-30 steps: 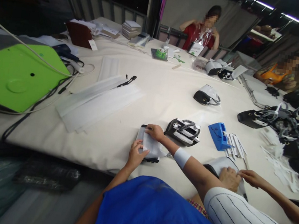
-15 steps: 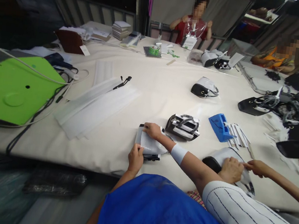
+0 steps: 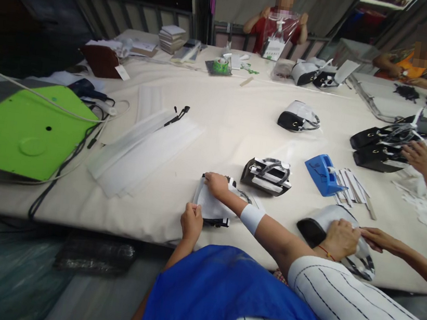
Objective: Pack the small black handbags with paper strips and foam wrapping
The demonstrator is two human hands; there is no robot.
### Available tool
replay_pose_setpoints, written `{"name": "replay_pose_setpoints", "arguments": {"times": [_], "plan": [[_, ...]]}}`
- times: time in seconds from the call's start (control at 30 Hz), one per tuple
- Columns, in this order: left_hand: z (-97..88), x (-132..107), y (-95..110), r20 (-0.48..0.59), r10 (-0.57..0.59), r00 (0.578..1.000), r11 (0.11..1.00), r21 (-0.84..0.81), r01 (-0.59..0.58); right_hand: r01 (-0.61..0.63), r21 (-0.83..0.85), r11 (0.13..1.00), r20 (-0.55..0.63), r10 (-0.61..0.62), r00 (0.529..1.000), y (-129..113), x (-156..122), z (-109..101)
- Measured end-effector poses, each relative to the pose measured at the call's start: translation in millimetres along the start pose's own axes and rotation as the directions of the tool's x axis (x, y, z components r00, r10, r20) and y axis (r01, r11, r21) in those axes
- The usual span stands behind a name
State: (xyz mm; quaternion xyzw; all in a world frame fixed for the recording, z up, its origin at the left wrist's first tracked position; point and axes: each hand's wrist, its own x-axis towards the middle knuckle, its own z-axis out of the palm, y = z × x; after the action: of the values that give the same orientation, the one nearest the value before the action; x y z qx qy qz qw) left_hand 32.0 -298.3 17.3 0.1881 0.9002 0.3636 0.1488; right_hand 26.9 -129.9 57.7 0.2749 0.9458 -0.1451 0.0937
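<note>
A small black handbag (image 3: 216, 222) lies on its side at the table's near edge, with a white translucent sheet (image 3: 207, 204) wrapped over it. My left hand (image 3: 191, 223) is closed at the near left corner, its thumb and fingers pinching the sheet's edge. My right hand (image 3: 217, 185) reaches across the far side, fingers bent over the sheet at the far left corner; its fingertips are partly hidden. The bag's handles stick out to the right, partly behind my right forearm. Just beyond stands another black handbag (image 3: 266, 177) with wrapped handles.
To the right, a co-worker's hands (image 3: 340, 239) press on another wrapped handbag (image 3: 314, 228). A blue tape dispenser (image 3: 324, 174) sits by white strips (image 3: 353, 189). Translucent sheets (image 3: 143, 156) and a green-topped machine (image 3: 28, 130) are left. Another person's hand (image 3: 422, 156) touches piled handbags (image 3: 379, 155).
My hands stay at the same corners of the sheet, with little movement. Another person's arm has come in from the right over the piled handbags. The view has shifted slightly.
</note>
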Motion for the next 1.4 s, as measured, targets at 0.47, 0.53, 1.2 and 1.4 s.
{"name": "replay_pose_setpoints", "arguments": {"times": [0.47,0.53,1.2,1.4], "plan": [[-10.0,25,-20,-0.062,-0.066,0.996,0.998,0.000,0.066,0.213,-0.071,0.974,0.073,-0.208,0.975,-33,35,-17],[-9.9,22,-21,-0.046,-0.055,0.997,0.998,-0.011,0.055,0.272,-0.084,0.959,0.080,-0.266,0.961,-29,39,-18],[6.8,23,-42,0.350,0.081,0.933,0.927,-0.371,0.059,-0.096,0.385,0.918,0.313,-0.031,0.949,67,31,-4],[-15.0,90,-43,0.426,0.164,0.890,0.970,-0.232,-0.068,-0.305,0.447,0.841,0.158,0.261,0.952,62,6,10]]}}
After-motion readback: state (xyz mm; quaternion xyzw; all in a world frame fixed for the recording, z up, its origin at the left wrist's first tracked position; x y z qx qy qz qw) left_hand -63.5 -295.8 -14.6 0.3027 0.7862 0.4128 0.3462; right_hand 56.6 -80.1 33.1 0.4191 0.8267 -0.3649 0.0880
